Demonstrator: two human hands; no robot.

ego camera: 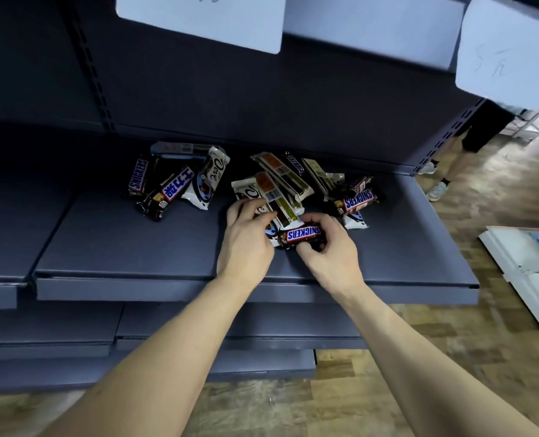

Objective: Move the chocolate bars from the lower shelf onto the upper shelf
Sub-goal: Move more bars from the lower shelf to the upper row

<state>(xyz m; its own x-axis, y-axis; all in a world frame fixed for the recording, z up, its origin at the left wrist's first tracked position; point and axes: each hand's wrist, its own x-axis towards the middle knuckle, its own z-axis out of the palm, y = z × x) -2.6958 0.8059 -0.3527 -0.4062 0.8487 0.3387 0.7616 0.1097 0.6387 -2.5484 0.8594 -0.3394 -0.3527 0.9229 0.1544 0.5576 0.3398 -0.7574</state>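
Note:
Several chocolate bars lie scattered on the dark lower shelf (120, 241). My right hand (331, 250) grips a brown Snickers bar (302, 234) near the shelf's middle. My left hand (246, 241) rests beside it, fingers closed on a white Dove bar (246, 192) that lies under long cream-wrapped bars (280, 190). Further left lie a Snickers (138, 177), a dark bar with blue lettering (170, 190) and a white Dove bar (209, 178). Another Snickers (358, 200) sits to the right. The upper shelf's front edge (372, 29) shows at the top.
White price cards (205, 17) (504, 55) hang from the upper shelf's edge. More dark shelves (57, 326) step out below. Another person's legs and shoes (438, 184) stand on the wooden floor at right, near white boards (532, 272) lying on the floor.

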